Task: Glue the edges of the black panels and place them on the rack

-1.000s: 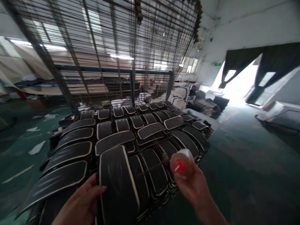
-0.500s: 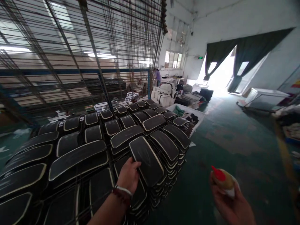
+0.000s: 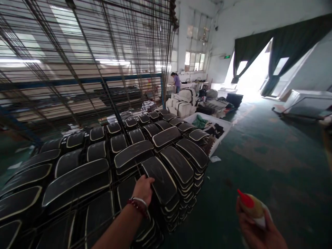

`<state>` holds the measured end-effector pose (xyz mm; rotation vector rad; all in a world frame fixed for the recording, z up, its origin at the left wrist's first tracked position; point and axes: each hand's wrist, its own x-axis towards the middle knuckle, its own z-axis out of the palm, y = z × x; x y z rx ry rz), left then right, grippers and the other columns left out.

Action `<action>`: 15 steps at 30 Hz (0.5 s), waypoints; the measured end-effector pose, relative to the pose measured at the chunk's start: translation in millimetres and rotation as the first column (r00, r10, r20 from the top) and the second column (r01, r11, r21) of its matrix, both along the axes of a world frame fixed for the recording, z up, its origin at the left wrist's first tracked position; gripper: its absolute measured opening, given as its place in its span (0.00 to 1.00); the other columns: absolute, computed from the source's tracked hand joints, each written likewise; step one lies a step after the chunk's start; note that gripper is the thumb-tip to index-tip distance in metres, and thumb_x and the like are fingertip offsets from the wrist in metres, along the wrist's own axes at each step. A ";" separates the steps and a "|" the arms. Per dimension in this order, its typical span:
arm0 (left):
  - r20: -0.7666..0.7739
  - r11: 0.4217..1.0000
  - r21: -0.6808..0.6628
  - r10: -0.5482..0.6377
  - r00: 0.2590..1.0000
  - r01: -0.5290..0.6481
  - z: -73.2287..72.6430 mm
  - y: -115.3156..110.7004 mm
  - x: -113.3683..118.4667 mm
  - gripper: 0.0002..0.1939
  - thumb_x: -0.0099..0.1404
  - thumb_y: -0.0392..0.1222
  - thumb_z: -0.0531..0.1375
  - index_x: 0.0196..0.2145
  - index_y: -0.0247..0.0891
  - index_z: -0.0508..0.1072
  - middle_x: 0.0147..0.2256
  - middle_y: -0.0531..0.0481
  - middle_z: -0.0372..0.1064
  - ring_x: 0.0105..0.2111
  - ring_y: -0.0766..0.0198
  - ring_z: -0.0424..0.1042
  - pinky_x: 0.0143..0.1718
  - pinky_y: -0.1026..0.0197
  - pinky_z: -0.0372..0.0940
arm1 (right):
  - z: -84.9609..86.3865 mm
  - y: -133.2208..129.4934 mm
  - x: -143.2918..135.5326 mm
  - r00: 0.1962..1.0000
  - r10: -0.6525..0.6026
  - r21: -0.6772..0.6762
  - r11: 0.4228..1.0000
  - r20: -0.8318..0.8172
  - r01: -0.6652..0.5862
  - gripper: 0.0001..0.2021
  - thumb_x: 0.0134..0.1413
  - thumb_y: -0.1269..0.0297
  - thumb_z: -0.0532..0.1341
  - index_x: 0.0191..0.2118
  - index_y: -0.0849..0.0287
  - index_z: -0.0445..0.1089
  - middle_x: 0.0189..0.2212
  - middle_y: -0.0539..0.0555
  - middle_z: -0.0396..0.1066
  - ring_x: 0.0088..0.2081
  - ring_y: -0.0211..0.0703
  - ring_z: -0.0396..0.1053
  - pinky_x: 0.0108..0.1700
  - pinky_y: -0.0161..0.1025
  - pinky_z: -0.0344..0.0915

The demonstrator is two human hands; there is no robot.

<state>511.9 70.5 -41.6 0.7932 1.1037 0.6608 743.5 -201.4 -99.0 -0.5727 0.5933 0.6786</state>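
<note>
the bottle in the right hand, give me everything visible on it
The bottle is small, with a yellowish-brown, glossy body that looks like soft plastic and a red conical nozzle tip pointing up and to the left. A white patch, perhaps a label or rag, shows on its right side. It is tilted, held off the floor at the lower right of the view by the right hand, whose fingers wrap its lower body. Its base is hidden in the hand. Nothing else touches it. Whether the tip is capped cannot be told.

Wire rack shelf (image 3: 114, 180) carries rows of stacked black panels with cream edging (image 3: 178, 166). Green floor (image 3: 259, 166) beside it holds a white tray of scraps (image 3: 220, 133) and a paper scrap (image 3: 215, 159).
</note>
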 end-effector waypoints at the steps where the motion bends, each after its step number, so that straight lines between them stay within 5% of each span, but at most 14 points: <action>1: -0.011 1.000 0.000 0.006 1.000 -0.006 -1.4 0.0 1.3 0.01 0.65 0.34 0.61 0.35 0.35 0.71 0.40 0.48 0.74 0.39 0.60 0.74 0.41 0.53 0.71 | -2.6 2.5 1.7 1.000 0.000 0.014 1.000 -0.010 0.000 0.14 0.67 0.71 0.50 0.53 0.60 0.67 0.46 0.63 0.68 0.39 0.50 0.73 0.20 0.34 0.70; 9: -0.087 0.990 0.052 0.132 0.987 -0.128 -18.6 -0.6 14.6 0.04 0.66 0.36 0.61 0.40 0.35 0.72 0.37 0.50 0.74 0.32 0.64 0.74 0.34 0.57 0.71 | -17.5 14.2 9.5 0.998 0.054 0.058 0.997 0.031 -0.056 0.16 0.62 0.74 0.51 0.53 0.60 0.67 0.47 0.62 0.68 0.42 0.51 0.72 0.23 0.34 0.70; 15: -0.053 0.971 0.117 0.216 0.975 -0.209 -13.9 -11.2 25.8 0.05 0.65 0.32 0.60 0.40 0.35 0.72 0.33 0.52 0.74 0.29 0.65 0.74 0.32 0.59 0.71 | -14.6 14.0 8.7 0.997 0.080 0.018 0.997 0.023 -0.080 0.17 0.64 0.74 0.50 0.54 0.61 0.66 0.48 0.62 0.68 0.41 0.50 0.72 0.25 0.35 0.72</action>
